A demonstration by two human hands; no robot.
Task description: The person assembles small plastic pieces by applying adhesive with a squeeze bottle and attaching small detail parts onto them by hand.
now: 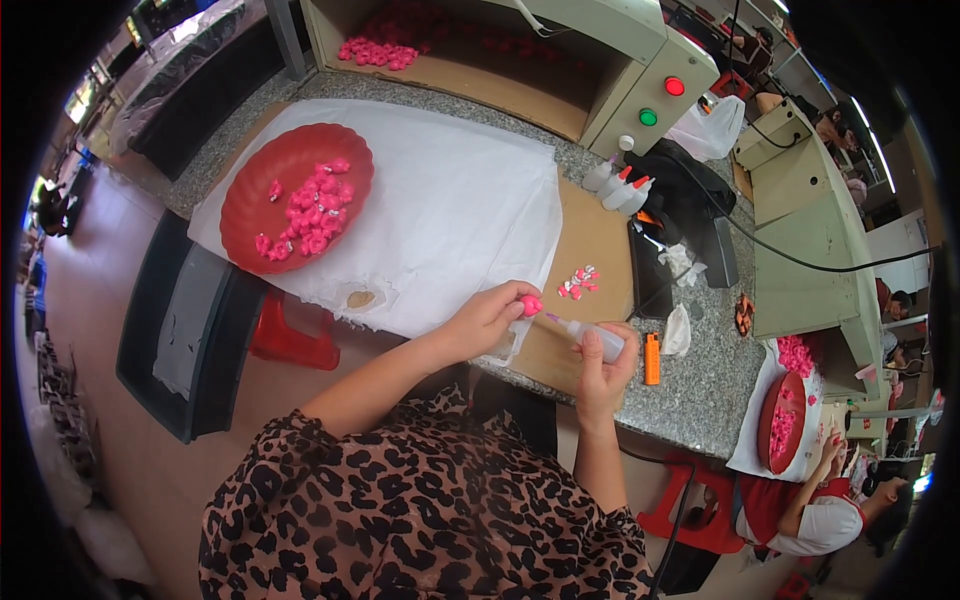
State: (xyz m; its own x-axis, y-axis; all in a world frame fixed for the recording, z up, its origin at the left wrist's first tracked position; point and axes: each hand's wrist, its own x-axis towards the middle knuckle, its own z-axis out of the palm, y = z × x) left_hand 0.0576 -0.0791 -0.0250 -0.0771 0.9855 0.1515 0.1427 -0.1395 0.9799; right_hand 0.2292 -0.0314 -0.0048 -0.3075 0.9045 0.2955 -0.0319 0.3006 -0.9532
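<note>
Pinched in the fingers of my left hand (pixel 490 322) is a small pink figure (pixel 531 306). My right hand (pixel 606 372) grips a translucent squeeze bottle (pixel 598 340), its thin purple nozzle pointing at the figure. Whether the tip touches the figure is too small to tell. Several small pink-and-white pieces (pixel 578 282) lie on the brown board (pixel 590 235) beyond my hands. Off to the left, a red scalloped plate (pixel 245 210) on white paper (pixel 450 180) holds a heap of pink figures (pixel 318 210).
Several squeeze bottles (pixel 630 196), some red-capped, stand beside a black tray (pixel 712 255) with crumpled tissue. An orange lighter (pixel 652 358) lies near my right hand. Behind the paper is a machine (pixel 640 75) with lit buttons. A co-worker (pixel 830 515) sits at the right.
</note>
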